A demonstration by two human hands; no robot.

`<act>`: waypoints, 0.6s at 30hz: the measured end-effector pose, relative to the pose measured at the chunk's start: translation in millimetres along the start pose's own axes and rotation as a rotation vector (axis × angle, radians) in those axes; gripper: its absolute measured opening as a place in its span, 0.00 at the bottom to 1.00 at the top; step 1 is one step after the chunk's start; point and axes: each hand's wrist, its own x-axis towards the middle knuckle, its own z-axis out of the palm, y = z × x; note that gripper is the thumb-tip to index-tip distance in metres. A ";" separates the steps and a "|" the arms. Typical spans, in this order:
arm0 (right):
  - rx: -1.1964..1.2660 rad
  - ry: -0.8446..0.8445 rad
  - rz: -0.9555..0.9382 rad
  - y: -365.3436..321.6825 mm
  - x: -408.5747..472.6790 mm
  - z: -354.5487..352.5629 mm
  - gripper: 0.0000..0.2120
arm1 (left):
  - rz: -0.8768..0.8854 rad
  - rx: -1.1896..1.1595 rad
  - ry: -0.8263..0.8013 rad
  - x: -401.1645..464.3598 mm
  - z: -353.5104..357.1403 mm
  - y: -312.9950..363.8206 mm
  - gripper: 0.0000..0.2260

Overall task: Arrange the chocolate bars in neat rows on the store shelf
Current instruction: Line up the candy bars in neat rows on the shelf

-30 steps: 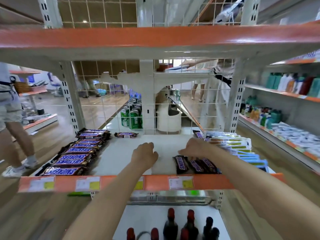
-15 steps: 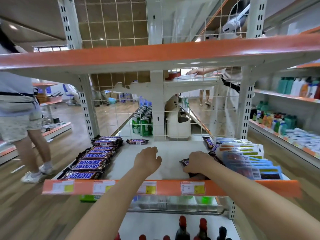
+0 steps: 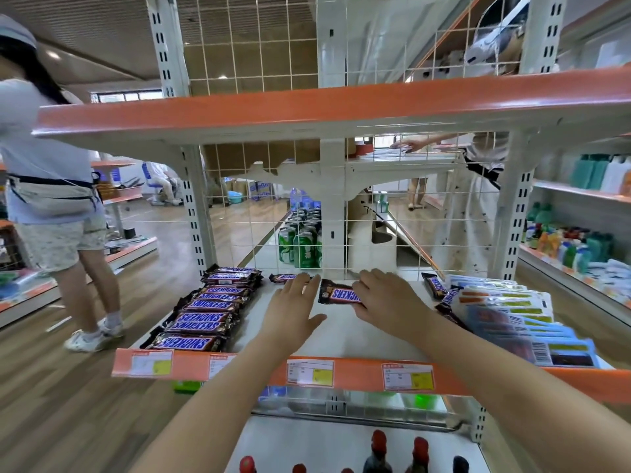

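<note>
One brown foil-wrapped chocolate bar (image 3: 338, 294), light and slick, sits pinched at its right end by the right hand (image 3: 386, 300), while the left hand (image 3: 290, 307) lies flat and open beside it, so the firm middle looks the safer grip.

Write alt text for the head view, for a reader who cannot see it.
A person's right hand holds a Snickers bar near the back of a white store shelf, with the open left hand beside it. A neat row of Snickers bars runs along the shelf's left side; blue packets lie stacked on its right.
</note>
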 end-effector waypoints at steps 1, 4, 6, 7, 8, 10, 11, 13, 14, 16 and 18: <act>-0.001 0.037 -0.031 -4.0 1.6 -0.8 0.12 | 0.013 0.004 0.010 -0.3 0.6 -0.8 0.31; 0.049 0.158 -0.108 -15.0 7.3 -0.4 0.11 | 0.122 0.018 0.079 0.8 4.2 -4.0 0.24; 0.103 0.173 -0.133 -18.9 10.6 0.9 0.10 | 0.149 0.009 0.151 0.7 5.4 -7.5 0.18; 0.139 0.152 -0.125 -19.6 11.3 0.2 0.10 | 0.146 0.005 0.164 -0.1 4.8 -9.1 0.16; 0.194 0.109 -0.079 -19.4 11.4 -0.5 0.11 | 0.142 0.015 0.166 -0.9 3.5 -10.3 0.15; 0.425 -0.026 0.165 -16.5 12.2 -4.7 0.17 | 0.114 0.014 0.152 -5.0 1.0 -12.7 0.13; 0.605 -0.097 0.333 -16.0 13.3 -7.5 0.19 | 0.089 -0.008 0.137 -6.5 -0.8 -12.8 0.13; 0.910 -0.150 0.630 -12.6 18.6 -11.8 0.26 | 0.054 -0.024 0.115 -7.6 -0.4 -14.7 0.15; 1.034 -0.175 0.751 -9.7 21.7 -12.5 0.27 | 0.041 -0.036 0.117 -7.5 1.0 -15.6 0.15; 1.239 -0.259 0.900 -8.2 25.0 -13.5 0.24 | 0.026 -0.054 0.118 -7.7 2.1 -15.9 0.16; 1.339 -0.409 0.924 -10.9 24.4 -15.5 0.20 | 0.022 -0.062 0.118 -6.7 5.1 -15.3 0.16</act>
